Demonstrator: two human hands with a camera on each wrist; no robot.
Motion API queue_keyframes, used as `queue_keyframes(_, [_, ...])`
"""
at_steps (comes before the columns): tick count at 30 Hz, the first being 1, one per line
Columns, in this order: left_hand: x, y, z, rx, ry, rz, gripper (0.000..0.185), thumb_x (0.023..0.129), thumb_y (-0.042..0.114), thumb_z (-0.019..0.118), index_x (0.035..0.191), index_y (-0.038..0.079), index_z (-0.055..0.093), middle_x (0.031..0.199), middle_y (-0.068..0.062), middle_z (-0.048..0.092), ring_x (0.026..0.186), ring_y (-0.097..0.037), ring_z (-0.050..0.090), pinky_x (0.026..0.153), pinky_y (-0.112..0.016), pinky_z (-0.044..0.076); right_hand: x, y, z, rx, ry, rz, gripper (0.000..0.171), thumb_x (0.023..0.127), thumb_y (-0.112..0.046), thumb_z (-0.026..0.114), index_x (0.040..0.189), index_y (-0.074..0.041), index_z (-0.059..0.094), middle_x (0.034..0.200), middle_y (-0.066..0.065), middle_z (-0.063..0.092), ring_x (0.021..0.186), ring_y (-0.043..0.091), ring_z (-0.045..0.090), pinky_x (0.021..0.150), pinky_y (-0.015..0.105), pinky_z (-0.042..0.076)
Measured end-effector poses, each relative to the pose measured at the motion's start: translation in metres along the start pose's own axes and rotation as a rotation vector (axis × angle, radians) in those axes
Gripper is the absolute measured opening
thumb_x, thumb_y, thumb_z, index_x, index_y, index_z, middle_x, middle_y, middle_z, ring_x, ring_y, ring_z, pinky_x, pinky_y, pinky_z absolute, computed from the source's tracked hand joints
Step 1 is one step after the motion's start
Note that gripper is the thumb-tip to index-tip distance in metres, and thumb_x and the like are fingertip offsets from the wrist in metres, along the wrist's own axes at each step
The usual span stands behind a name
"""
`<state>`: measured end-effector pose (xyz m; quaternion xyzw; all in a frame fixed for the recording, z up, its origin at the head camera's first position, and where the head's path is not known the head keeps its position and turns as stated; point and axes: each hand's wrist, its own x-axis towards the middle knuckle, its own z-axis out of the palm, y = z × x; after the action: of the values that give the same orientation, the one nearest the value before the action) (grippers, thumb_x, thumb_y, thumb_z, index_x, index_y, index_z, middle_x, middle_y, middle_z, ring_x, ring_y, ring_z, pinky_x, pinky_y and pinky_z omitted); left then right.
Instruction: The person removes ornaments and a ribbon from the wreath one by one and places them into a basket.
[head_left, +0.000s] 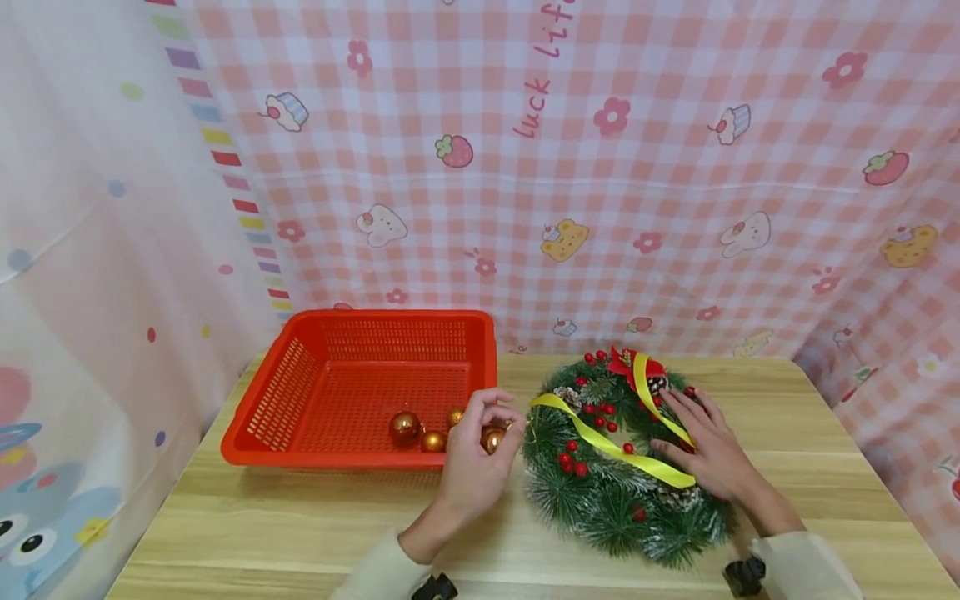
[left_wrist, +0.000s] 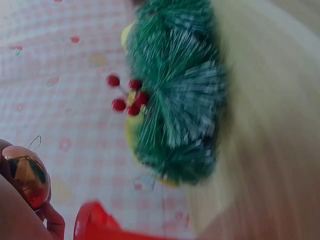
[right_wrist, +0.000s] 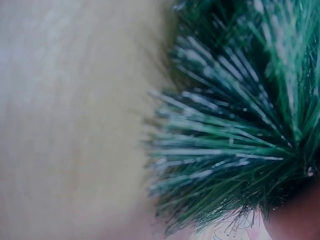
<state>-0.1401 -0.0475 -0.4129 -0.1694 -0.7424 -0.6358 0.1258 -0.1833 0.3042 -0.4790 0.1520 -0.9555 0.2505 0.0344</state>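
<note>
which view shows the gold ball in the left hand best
The left wrist view: the gold ball fills its corner, shiny, pinched by the left hand. The head view shows it small; the right wrist view misses it.

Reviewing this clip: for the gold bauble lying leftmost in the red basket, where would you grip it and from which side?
Probably from above, fingertips pinching across the round body of the gold bauble. It lies loose on the red basket floor, walls rising around it, another bauble close on its right; its hanging loop is too small to see.
</note>
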Motion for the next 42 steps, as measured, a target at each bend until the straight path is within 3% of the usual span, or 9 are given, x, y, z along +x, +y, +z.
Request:
queue_keyframes(3, [0.004, -0.002, -0.012, 0.011, 0.039, 0.011, 0.027, 0.093, 0.005, 0.066, 0.117, 0.014, 0.056, 0.092, 0.002, 0.071, 0.069, -0.011, 0.057, 0.060, -0.022, 0.045, 0.000, 0.001, 0.001, -0.009, 0.005, -0.006, 0.079, 0.095, -0.043, 0.063, 0.157, -0.012, 0.026, 0.159, 0.021, 0.027, 0.148, 0.046, 0.005, 0.103, 0.077, 0.016])
queue_keyframes(9, [0.011, -0.009, -0.033, 0.062, 0.097, 0.033, 0.027, 0.094, 0.007, 0.066, 0.117, 0.016, 0.055, 0.090, -0.004, 0.071, 0.079, -0.015, 0.063, 0.069, -0.024, 0.048, 0.000, -0.001, -0.001, -0.017, 0.010, -0.013, 0.078, 0.095, -0.041, 0.063, 0.157, -0.012, 0.026, 0.158, 0.021, 0.027, 0.149, 0.045, 0.005, 0.102, 0.077, 0.016])
queue_keyframes(14, [0.014, -0.016, -0.049, 0.078, 0.112, 0.021, 0.028, 0.094, 0.006, 0.066, 0.118, 0.015, 0.054, 0.090, -0.002, 0.071, 0.079, -0.022, 0.066, 0.064, -0.024, 0.051, 0.000, -0.001, 0.000, -0.017, 0.008, -0.007, 0.077, 0.096, -0.042, 0.062, 0.157, -0.013, 0.026, 0.159, 0.021, 0.027, 0.148, 0.046, 0.005, 0.102, 0.077, 0.015])
queue_keyframes(21, [0.021, -0.025, -0.069, 0.148, 0.184, -0.014, 0.024, 0.093, 0.003, 0.066, 0.113, 0.014, 0.058, 0.088, -0.002, 0.071, 0.075, -0.013, 0.058, 0.064, -0.022, 0.044, 0.000, 0.001, 0.002, -0.016, 0.001, -0.009, 0.077, 0.097, -0.044, 0.060, 0.158, -0.014, 0.024, 0.159, 0.021, 0.026, 0.148, 0.046, 0.004, 0.103, 0.077, 0.015])
queue_keyframes(24, [0.022, -0.018, -0.073, 0.158, 0.205, -0.054, 0.023, 0.092, -0.001, 0.065, 0.113, 0.008, 0.058, 0.089, -0.011, 0.071, 0.071, -0.014, 0.053, 0.060, -0.022, 0.039, -0.001, 0.001, 0.002, -0.016, 0.002, -0.005, 0.077, 0.096, -0.044, 0.060, 0.158, -0.015, 0.024, 0.160, 0.020, 0.025, 0.149, 0.045, 0.003, 0.103, 0.077, 0.015])
queue_keyframes(29, [0.023, 0.000, -0.072, 0.184, 0.186, -0.112, 0.023, 0.092, -0.004, 0.063, 0.113, 0.001, 0.056, 0.090, -0.016, 0.071, 0.070, -0.015, 0.053, 0.061, -0.022, 0.040, -0.001, 0.000, -0.001, -0.013, -0.003, -0.007, 0.078, 0.097, -0.043, 0.061, 0.158, -0.014, 0.023, 0.160, 0.020, 0.025, 0.149, 0.044, 0.003, 0.103, 0.077, 0.015])
queue_keyframes(36, [0.030, -0.031, -0.074, 0.208, 0.185, -0.137, 0.026, 0.092, 0.003, 0.066, 0.115, 0.010, 0.057, 0.092, -0.013, 0.072, 0.066, -0.015, 0.051, 0.060, -0.024, 0.038, 0.001, 0.001, -0.004, -0.013, 0.002, -0.009, 0.078, 0.096, -0.042, 0.061, 0.158, -0.014, 0.023, 0.160, 0.020, 0.025, 0.149, 0.044, 0.002, 0.103, 0.077, 0.014])
queue_keyframes(42, [0.027, -0.037, -0.077, 0.228, 0.168, -0.128, 0.025, 0.093, 0.004, 0.065, 0.113, 0.016, 0.057, 0.092, -0.012, 0.072, 0.065, -0.015, 0.050, 0.062, -0.027, 0.039, -0.001, 0.000, -0.002, -0.014, -0.007, -0.009, 0.078, 0.096, -0.042, 0.061, 0.158, -0.015, 0.023, 0.160, 0.020, 0.025, 0.149, 0.045, 0.002, 0.104, 0.076, 0.014])
